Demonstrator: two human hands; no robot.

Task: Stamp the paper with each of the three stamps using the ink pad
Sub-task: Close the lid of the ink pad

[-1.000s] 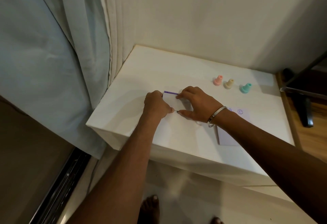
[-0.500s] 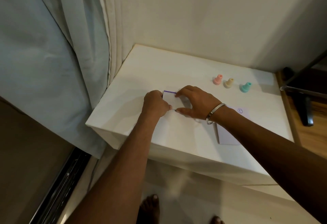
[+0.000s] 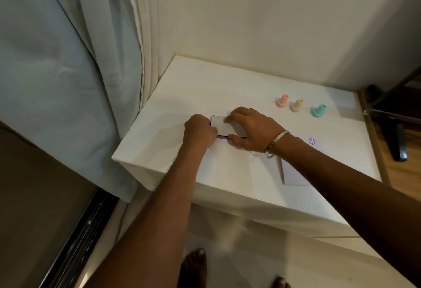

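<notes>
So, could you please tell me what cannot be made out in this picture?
- Head view: the ink pad is mostly covered by the left hand and right hand; whether its lid is fully shut is unclear.
- The paper is partly hidden by the right forearm.
- Its stamped mark is too small to read.

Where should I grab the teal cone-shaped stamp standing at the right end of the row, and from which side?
Take the teal cone-shaped stamp by its narrow upper neck, coming from above and from its right. It stands upright on its wide base, so the neck is the slim part that fingers can close round. The beige stamp stands close on its left, while the white table lies bare to its right.
</notes>
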